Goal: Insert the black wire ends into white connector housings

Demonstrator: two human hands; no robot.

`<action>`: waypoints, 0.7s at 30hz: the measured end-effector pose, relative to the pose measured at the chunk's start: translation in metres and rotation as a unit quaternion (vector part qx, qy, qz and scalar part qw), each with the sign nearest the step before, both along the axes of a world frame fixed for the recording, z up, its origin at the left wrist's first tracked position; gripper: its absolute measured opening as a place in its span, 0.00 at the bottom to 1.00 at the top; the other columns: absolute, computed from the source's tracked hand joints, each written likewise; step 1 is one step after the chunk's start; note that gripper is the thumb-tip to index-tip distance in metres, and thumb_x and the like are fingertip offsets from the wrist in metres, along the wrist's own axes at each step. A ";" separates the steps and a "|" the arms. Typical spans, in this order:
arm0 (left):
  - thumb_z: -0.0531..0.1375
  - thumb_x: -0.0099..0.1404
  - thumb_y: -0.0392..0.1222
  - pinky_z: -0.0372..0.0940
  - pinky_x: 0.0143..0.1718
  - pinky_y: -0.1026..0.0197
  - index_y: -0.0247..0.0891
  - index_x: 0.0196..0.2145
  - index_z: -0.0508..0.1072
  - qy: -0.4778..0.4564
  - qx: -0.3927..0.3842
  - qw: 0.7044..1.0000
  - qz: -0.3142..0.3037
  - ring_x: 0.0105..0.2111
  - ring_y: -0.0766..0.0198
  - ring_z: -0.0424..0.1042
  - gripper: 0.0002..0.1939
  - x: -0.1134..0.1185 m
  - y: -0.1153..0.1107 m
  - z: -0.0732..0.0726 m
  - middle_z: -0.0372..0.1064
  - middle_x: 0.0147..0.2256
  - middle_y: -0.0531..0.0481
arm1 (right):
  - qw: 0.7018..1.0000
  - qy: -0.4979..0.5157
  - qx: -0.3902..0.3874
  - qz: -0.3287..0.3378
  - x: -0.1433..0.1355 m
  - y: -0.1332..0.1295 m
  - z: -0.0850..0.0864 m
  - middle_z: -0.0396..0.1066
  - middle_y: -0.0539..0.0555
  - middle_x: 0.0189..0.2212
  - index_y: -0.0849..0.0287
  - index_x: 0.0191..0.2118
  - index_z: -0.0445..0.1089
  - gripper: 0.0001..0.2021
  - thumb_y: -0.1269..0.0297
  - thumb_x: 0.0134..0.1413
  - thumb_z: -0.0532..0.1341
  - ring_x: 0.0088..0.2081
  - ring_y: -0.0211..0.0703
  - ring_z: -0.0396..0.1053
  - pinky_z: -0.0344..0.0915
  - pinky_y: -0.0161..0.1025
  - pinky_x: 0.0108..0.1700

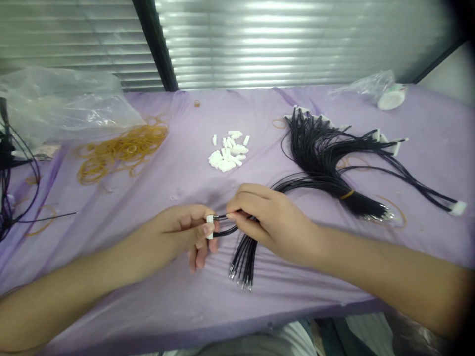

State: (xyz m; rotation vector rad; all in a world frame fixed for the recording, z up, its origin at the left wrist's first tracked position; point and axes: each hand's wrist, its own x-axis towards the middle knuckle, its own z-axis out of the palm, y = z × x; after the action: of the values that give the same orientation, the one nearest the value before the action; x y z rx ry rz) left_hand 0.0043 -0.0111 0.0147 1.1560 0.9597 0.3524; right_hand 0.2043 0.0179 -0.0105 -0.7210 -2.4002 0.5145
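Between the thumb and fingers of my left hand (195, 230) is a small white connector housing (210, 227), held upright. Black wires (226, 231) run from its right side. My right hand (274, 220) pinches one of these wires close to the housing. Below the right hand, several loose wire ends with metal terminals (243, 272) hang fanned out over the cloth. A pile of white connector housings (227, 154) lies beyond my hands. To the right, a bundle of black wires (315, 148) is spread out, with a rubber band (347, 195) round its terminal end.
A purple cloth (178, 306) covers the table. At the left lie a heap of yellow rubber bands (122, 148), a clear plastic bag (70, 106) and more black wires (5, 193). A white roll (391, 97) with clear plastic stands at the back right, near the window blinds (289, 44).
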 end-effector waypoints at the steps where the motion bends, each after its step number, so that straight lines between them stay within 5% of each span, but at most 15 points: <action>1: 0.51 0.65 0.40 0.63 0.22 0.71 0.30 0.34 0.61 0.003 -0.003 1.000 -0.001 0.21 0.74 0.65 0.08 -0.001 0.000 0.000 0.63 0.24 0.54 | 1.000 -0.002 0.012 0.012 0.001 0.001 0.000 0.61 0.50 0.31 0.65 0.35 0.67 0.11 0.66 0.59 0.50 0.34 0.20 0.54 0.51 0.21 0.40; 7: 0.52 0.65 0.41 0.64 0.23 0.71 0.31 0.34 0.61 0.005 -0.003 1.000 -0.004 0.21 0.74 0.65 0.08 0.000 -0.001 -0.001 0.63 0.24 0.54 | 0.999 -0.005 0.046 0.028 0.002 0.002 0.000 0.61 0.50 0.31 0.65 0.36 0.67 0.11 0.66 0.59 0.50 0.35 0.21 0.53 0.51 0.21 0.40; 21: 0.51 0.64 0.44 0.61 0.20 0.72 0.30 0.29 0.61 0.042 0.045 0.998 -0.004 0.18 0.74 0.61 0.12 0.004 -0.003 -0.003 0.60 0.20 0.53 | 0.998 0.032 -0.033 -0.031 -0.006 -0.009 -0.003 0.62 0.46 0.30 0.66 0.32 0.65 0.07 0.69 0.56 0.53 0.31 0.17 0.53 0.50 0.19 0.35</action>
State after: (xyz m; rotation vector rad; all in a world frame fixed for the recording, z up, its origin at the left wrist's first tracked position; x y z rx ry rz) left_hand 0.0087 -0.0144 0.0117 1.2647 1.0211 0.3451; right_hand 0.1980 0.0088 -0.0136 -0.7926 -2.3043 0.5835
